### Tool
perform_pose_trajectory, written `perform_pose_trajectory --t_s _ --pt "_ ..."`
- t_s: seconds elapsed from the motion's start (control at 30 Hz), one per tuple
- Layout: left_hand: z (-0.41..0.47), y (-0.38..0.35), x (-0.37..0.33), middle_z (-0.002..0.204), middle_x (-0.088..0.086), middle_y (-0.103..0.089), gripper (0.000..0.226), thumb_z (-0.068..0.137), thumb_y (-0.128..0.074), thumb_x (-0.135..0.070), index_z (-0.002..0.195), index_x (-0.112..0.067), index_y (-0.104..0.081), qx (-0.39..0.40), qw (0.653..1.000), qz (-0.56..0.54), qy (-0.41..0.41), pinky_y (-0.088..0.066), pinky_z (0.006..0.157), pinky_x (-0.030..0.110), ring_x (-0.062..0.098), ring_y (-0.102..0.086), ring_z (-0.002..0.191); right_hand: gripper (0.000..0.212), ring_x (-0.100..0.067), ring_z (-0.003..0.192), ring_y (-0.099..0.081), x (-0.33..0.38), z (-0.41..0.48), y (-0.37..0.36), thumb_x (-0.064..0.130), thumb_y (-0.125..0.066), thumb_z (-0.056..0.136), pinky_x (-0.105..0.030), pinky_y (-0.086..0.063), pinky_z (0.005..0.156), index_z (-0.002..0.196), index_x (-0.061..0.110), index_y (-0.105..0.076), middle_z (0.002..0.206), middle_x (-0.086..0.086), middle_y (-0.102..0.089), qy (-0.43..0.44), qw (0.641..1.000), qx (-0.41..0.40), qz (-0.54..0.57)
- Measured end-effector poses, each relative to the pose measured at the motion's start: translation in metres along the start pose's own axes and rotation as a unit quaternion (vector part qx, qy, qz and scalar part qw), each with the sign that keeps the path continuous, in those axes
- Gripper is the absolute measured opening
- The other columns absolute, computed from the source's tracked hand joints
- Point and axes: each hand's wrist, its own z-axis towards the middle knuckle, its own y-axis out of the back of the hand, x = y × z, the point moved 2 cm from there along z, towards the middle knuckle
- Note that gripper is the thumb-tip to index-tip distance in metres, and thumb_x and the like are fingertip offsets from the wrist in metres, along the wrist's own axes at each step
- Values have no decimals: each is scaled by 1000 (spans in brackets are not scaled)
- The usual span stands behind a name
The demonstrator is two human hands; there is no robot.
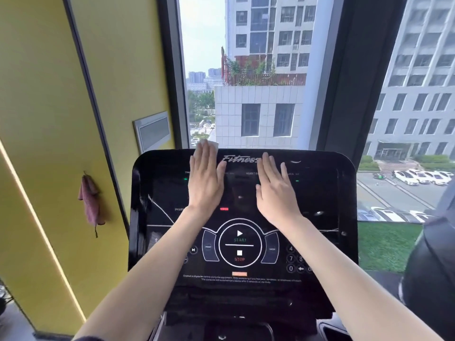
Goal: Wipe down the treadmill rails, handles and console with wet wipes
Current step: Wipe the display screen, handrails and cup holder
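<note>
The black glossy treadmill console (320, 242) fills the middle of the view, with START and STOP buttons (239, 244) in a ring at its lower centre. My left hand (205, 179) lies flat with straight fingers near the console's top edge, pressing a white wet wipe (211, 145) whose edge shows past the fingertips. My right hand (274, 190) lies flat on the upper screen to the right of the "Fitness" lettering, fingers straight, nothing in it. The rails and handles are out of view.
A yellow wall (49, 119) stands close on the left with a reddish cloth (89, 201) hanging from a hook. A large window (258, 82) is right behind the console. A dark rounded object (433, 267) sits at the right edge.
</note>
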Motion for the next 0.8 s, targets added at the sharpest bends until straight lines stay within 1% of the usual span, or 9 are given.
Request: perform_pose_trajectory --t_s 0.13,0.2,0.33,0.37,0.5,0.57,0.6,0.73,0.8 --pt "-2 -13 -26 160 3 -8 68 99 -4 -54 152 -15 -18 96 970 29 -220 7 117 24 12 4 147 57 -34 137 -38 -2 0 1 10 -60 88 -49 -25 115 139 -7 -41 147 -23 -38 6 1000 -3 -11" --pt "1 -10 -15 160 4 -10 68 99 -3 -54 152 -15 -18 89 962 56 -252 0 119 28 13 0 147 56 -33 136 -38 -3 0 1 11 -60 89 -49 -26 115 139 -6 -41 147 -23 -38 8 1000 -1 -17" --pt "1 -4 5 160 4 -2 64 99 -5 -50 152 -15 -9 4 999 10 -46 4 118 29 14 4 147 57 -33 137 -37 -2 -1 -1 10 -58 89 -49 -26 115 140 -7 -39 149 -22 -35 5 1000 4 -10" --pt "-1 -7 -2 160 4 -2 64 99 -5 -50 152 -15 -10 7 999 -1 -31 6 117 28 14 6 147 57 -33 137 -36 -2 -1 -2 9 -59 89 -49 -26 115 140 -7 -39 149 -22 -35 5 1000 5 -8" --pt "-6 -19 -35 159 3 -8 70 98 -4 -56 152 -13 -19 84 973 36 -210 2 119 27 12 2 147 59 -31 141 -30 -6 2 5 7 -58 89 -42 -15 118 142 -5 -34 152 -21 -30 17 999 29 -3" --pt "-3 -16 -27 158 1 -6 69 98 -2 -56 152 -14 -16 87 965 57 -241 -4 120 29 11 0 146 59 -24 146 -19 -14 3 12 8 -50 94 -34 -3 119 147 -2 -25 156 -16 -19 35 998 43 3" --pt "-2 -13 -21 159 0 -5 67 98 -2 -55 152 -16 -12 75 970 62 -224 -5 120 30 10 1 146 58 -21 146 -16 -20 2 16 7 -48 95 -33 0 119 147 -1 -24 157 -15 -18 39 998 42 1" --pt "-3 -15 -22 160 5 -3 66 98 -4 -51 152 -14 -8 4 1000 3 -17 1 118 32 16 3 147 60 -27 143 -25 -46 -12 31 -3 -54 87 -37 -8 118 143 -5 -33 153 -19 -28 -23 1000 2 12" --pt "-7 -25 -50 160 7 -6 67 98 -5 -51 152 -13 -15 29 998 -7 -57 0 118 34 16 3 147 63 -27 145 -19 -54 -16 33 -1 -52 88 -37 -5 119 146 -5 -26 155 -20 -22 -33 999 2 -6"
